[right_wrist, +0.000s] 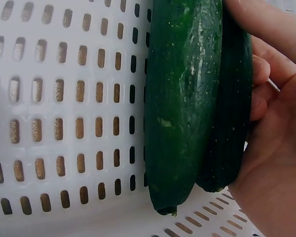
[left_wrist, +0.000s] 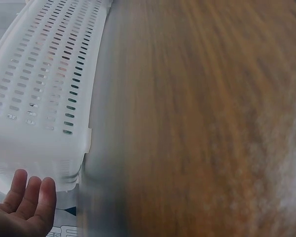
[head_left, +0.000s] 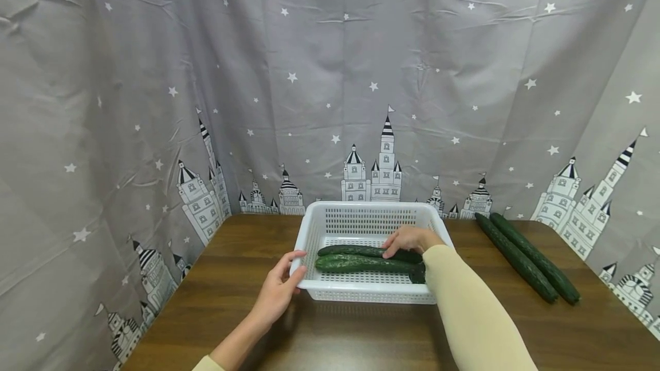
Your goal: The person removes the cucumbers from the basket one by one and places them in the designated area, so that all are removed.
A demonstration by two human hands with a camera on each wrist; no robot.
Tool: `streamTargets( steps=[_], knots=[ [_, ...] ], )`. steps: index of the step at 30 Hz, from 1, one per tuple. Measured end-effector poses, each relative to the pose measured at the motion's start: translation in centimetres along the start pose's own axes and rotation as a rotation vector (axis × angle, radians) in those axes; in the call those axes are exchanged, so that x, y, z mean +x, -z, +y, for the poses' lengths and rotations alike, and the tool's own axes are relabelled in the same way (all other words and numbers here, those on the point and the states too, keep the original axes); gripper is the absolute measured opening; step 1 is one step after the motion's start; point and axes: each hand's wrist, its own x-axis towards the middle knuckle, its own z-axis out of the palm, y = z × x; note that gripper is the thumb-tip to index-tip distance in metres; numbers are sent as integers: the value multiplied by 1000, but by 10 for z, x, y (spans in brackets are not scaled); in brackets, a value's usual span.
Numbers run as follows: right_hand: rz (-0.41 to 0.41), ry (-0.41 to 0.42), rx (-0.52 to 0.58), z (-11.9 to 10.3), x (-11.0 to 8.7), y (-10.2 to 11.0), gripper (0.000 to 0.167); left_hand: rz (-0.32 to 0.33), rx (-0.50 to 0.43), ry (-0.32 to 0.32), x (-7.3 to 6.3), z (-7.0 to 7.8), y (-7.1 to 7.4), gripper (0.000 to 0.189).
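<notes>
A white slotted plastic basket [head_left: 371, 296] stands on the table, with two cucumbers lying side by side across it. My left hand [head_left: 278, 288] holds the basket's near left corner, thumb at the rim; in the left wrist view, several of its fingers [left_wrist: 47, 197] show by the end wall. Inside the basket, my right hand [head_left: 407, 240] grips the rear, darker cucumber [right_wrist: 232, 108] near its right end, thumb and fingers on either side. The front cucumber [right_wrist: 182, 98] lies against it, bumpy and lighter green. My right sleeve partly covers the basket's right side.
Two more long cucumbers [head_left: 515, 256] lie slanted together on the right of the brown wooden table [head_left: 232, 256]. A grey curtain [head_left: 319, 73] printed with stars and castles hangs behind the table and along its sides.
</notes>
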Motion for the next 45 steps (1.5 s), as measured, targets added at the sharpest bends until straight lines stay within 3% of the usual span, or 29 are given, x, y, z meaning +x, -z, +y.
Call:
streamTargets(
  steps=[11,17,22,37,45],
  knots=[
    [-13,63,-53,-2,1,1,32,-1,0,-4,2,-2,0,36],
    [72,97,-114,-4,2,2,34,-1,1,2,2,-2,-1,36],
    [115,97,-103,-3,2,2,35,-2,1,10,2,-1,0,36],
    [95,51,-115,1,7,0,41,-4,-7,5,0,-1,1,36],
    [89,72,-98,-1,2,-1,40,-6,0,12,0,-1,0,36]
  ],
)
